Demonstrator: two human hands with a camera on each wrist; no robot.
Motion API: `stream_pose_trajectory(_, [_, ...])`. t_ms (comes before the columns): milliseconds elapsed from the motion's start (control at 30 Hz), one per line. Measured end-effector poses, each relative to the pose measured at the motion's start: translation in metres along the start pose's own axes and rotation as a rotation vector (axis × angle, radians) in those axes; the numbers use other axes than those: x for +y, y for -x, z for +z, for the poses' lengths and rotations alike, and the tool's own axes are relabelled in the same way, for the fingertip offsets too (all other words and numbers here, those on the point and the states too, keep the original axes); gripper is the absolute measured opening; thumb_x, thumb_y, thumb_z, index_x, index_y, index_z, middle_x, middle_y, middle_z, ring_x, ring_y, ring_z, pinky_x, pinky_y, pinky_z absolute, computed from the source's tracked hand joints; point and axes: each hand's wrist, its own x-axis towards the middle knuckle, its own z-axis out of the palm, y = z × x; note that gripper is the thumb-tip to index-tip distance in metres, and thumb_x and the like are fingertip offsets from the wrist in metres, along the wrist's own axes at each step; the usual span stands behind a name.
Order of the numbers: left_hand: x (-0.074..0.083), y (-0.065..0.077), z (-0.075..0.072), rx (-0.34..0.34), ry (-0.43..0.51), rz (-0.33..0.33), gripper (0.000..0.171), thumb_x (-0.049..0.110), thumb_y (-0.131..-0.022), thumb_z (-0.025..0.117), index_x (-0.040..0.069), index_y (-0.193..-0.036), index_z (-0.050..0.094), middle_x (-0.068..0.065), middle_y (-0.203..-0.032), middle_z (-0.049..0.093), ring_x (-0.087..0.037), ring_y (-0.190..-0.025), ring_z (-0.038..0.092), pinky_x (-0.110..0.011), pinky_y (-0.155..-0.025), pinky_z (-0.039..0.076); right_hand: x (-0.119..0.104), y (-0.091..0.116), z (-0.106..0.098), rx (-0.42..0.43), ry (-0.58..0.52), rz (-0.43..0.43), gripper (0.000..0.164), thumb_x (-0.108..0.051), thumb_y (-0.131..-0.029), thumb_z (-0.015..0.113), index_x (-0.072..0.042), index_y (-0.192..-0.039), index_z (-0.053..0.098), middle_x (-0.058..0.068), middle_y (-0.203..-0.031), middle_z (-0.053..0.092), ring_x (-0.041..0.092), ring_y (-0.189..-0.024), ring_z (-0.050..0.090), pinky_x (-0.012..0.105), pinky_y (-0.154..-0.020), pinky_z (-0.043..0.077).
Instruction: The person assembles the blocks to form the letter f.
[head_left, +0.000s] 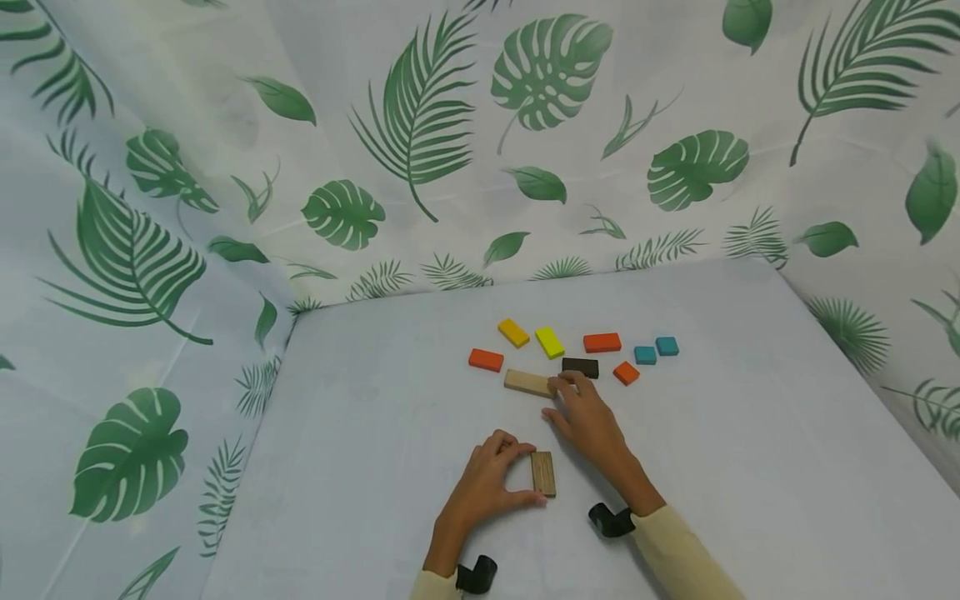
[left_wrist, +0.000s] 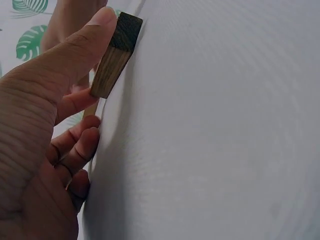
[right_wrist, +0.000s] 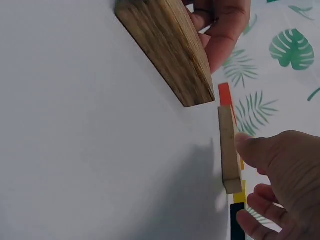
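A brown wooden block [head_left: 543, 474] with dark grain stands near the front middle of the white table. My left hand [head_left: 483, 483] pinches it end to end, thumb at the near end and index finger at the far end; the left wrist view shows the thumb [left_wrist: 102, 22] along its dark end. Further off lies a longer, paler wooden block [head_left: 527, 382]. Over its right end reaches my right hand [head_left: 592, 425], fingers loosely bent and thumb spread away from the block. Right at those fingertips is a dark brown block [head_left: 581, 367].
Behind lie an orange-yellow block [head_left: 513, 332], a yellow block [head_left: 549, 342] and red-orange blocks [head_left: 486, 360] [head_left: 602, 342]. To the right are a small orange block [head_left: 626, 372] and two blue blocks [head_left: 645, 355] [head_left: 667, 346]. Leaf-printed cloth [head_left: 450, 150] walls the table [head_left: 360, 467].
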Motion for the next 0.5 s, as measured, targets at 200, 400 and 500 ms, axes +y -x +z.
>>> stream_pose_trajectory(200, [-0.001,0.0,0.0,-0.011,0.008,-0.021,0.065,0.065,-0.073,0.074,0.031,-0.127,0.062,0.007,-0.114,0.05,-0.006,-0.101,0.05,-0.025,-0.084,0.041,-0.009,-0.028,0.002,0.008,0.051,-0.13,0.043,-0.023,-0.084,0.079,-0.008,-0.121,0.065,0.015,-0.125,0.061,0.031,-0.114,0.057,0.049,-0.093,0.051])
stream_pose_trajectory(400, [-0.001,0.0,0.001,-0.008,0.027,-0.012,0.064,0.065,-0.074,0.073,0.03,-0.127,0.063,0.007,-0.114,0.05,-0.006,-0.102,0.05,-0.024,-0.083,0.04,-0.014,-0.044,0.007,-0.082,0.025,-0.161,0.04,-0.013,-0.085,0.076,-0.012,-0.123,0.065,0.013,-0.123,0.061,0.03,-0.109,0.059,0.047,-0.09,0.053])
stream_pose_trajectory(500, [-0.001,0.001,0.001,0.001,0.011,-0.008,0.065,0.064,-0.074,0.073,0.029,-0.127,0.063,0.007,-0.115,0.05,-0.007,-0.102,0.05,-0.025,-0.084,0.041,-0.016,-0.046,0.008,-0.132,-0.008,-0.149,0.043,-0.014,-0.088,0.073,-0.013,-0.129,0.062,0.013,-0.127,0.058,0.03,-0.108,0.058,0.045,-0.085,0.055])
